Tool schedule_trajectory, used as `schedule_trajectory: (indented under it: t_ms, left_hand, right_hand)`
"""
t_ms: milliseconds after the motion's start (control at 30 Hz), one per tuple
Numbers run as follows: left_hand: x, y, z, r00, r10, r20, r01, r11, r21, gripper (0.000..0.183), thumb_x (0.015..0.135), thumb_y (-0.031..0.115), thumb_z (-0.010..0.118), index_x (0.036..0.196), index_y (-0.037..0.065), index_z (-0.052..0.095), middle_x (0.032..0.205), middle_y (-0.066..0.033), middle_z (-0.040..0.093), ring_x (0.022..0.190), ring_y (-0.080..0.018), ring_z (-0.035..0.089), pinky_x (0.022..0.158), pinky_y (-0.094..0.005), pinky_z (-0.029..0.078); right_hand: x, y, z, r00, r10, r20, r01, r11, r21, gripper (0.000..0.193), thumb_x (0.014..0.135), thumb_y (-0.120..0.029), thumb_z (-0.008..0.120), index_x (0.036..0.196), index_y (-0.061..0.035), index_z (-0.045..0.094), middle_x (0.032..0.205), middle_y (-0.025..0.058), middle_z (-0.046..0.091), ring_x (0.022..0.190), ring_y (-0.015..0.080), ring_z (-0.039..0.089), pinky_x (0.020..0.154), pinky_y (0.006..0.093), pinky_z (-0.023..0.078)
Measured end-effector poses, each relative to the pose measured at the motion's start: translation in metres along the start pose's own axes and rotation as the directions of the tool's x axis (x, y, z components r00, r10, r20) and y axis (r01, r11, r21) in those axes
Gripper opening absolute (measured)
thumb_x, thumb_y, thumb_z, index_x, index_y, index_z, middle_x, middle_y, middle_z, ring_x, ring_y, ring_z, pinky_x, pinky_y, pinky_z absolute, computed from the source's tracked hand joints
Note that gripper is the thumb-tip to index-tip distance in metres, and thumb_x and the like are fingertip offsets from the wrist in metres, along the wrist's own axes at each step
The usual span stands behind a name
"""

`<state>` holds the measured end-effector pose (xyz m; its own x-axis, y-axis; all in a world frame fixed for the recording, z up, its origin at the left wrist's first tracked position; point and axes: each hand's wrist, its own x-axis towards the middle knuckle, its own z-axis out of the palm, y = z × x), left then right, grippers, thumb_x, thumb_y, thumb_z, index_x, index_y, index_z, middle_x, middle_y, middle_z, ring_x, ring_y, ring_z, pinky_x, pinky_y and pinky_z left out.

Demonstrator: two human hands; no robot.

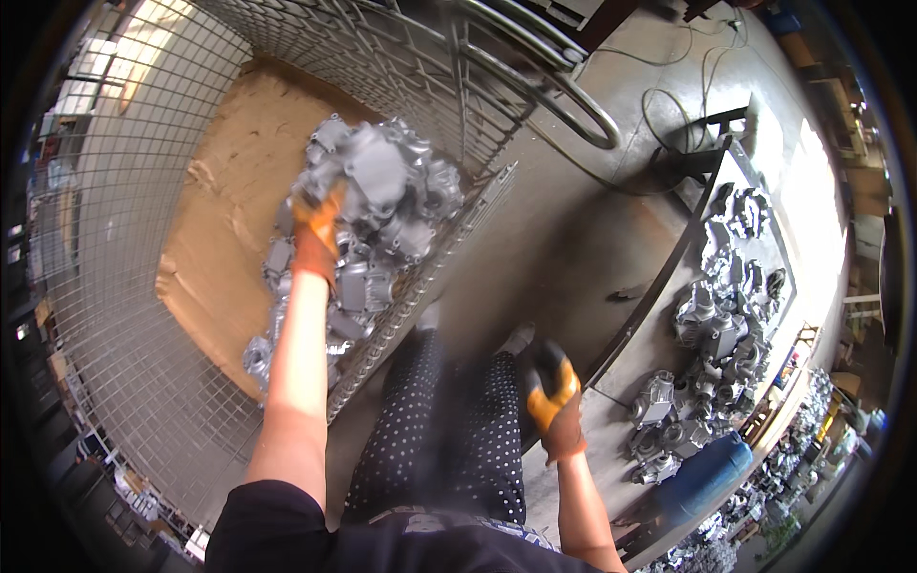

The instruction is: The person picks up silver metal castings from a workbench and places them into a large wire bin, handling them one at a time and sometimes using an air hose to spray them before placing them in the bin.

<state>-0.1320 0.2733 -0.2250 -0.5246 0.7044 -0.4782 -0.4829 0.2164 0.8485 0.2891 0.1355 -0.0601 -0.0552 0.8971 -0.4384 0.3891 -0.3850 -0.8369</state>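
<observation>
My left hand [320, 229], in an orange glove, reaches into a wire mesh cage at the pile of grey metal castings [363, 286]. It is at the near left side of a large, flat-faced casting [377, 174] on top of the pile. Hand and casting are smeared by motion, so whether the fingers grip it cannot be made out. My right hand [554, 399], gloved in orange with dark fingertips, hangs by my right leg, near the edge of a metal table [611, 368]. Its thumb and fingers are apart, with nothing between them.
Brown cardboard [229, 210] lines the bottom of the mesh cage [124, 239]. More castings [721, 329] lie on the table at right, near a blue cylindrical object [707, 476]. A bent metal tube [583, 100] juts from the cage's far side. A cable [650, 105] trails over the floor.
</observation>
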Motion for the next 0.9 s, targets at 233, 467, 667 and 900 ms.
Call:
schedule_trajectory:
  t_ms: [233, 467, 667, 900]
  left_hand:
    - [0.145, 0.013, 0.051, 0.891, 0.453, -0.041, 0.008, 0.073, 0.997, 0.077, 0.069, 0.026, 0.081, 0.134, 0.017, 0.041, 0.134, -0.0106, 0.046, 0.121, -0.0363, 0.044, 0.099, -0.0452, 0.042]
    - [0.162, -0.064, 0.029, 0.877, 0.327, 0.352, -0.311, -0.172, 0.935, 0.076, 0.070, 0.032, 0.078, 0.135, 0.011, 0.044, 0.137, -0.0130, 0.047, 0.127, -0.0329, 0.042, 0.102, -0.0424, 0.040]
    - [0.119, -0.067, 0.022, 0.804, 0.333, 0.492, -0.556, 0.127, 0.822, 0.065, 0.076, 0.027, 0.077, 0.128, -0.001, 0.051, 0.129, -0.0217, 0.054, 0.120, -0.0334, 0.050, 0.101, -0.0388, 0.040]
    - [-0.099, -0.032, 0.100, 0.689, 0.605, 0.400, -0.547, 0.072, 0.834, 0.039, 0.087, 0.019, 0.065, 0.122, 0.002, 0.057, 0.124, -0.0165, 0.058, 0.110, -0.0302, 0.058, 0.096, -0.0400, 0.046]
  right_hand:
    - [-0.092, 0.061, -0.018, 0.930, 0.368, -0.024, -0.364, 0.904, -0.223, 0.040, 0.084, -0.008, 0.067, 0.120, 0.0036, 0.056, 0.111, 0.0124, 0.066, 0.106, 0.0186, 0.061, 0.091, 0.0303, 0.048]
    - [-0.111, 0.082, -0.007, 0.881, 0.472, -0.024, -0.462, 0.849, -0.258, 0.039, 0.084, -0.010, 0.065, 0.120, 0.0018, 0.057, 0.108, 0.0151, 0.067, 0.103, 0.0195, 0.063, 0.089, 0.0314, 0.048]
    - [-0.111, 0.097, -0.008, 0.854, 0.518, -0.056, -0.517, 0.830, -0.209, 0.049, 0.085, -0.018, 0.065, 0.127, 0.0036, 0.052, 0.123, 0.0204, 0.059, 0.113, 0.0259, 0.058, 0.095, 0.0337, 0.045]
    - [-0.141, 0.203, -0.079, 0.376, 0.887, -0.268, -0.663, 0.460, 0.591, 0.028, 0.089, -0.024, 0.057, 0.111, -0.0072, 0.062, 0.098, 0.0027, 0.066, 0.081, 0.0144, 0.060, 0.067, 0.0265, 0.044]
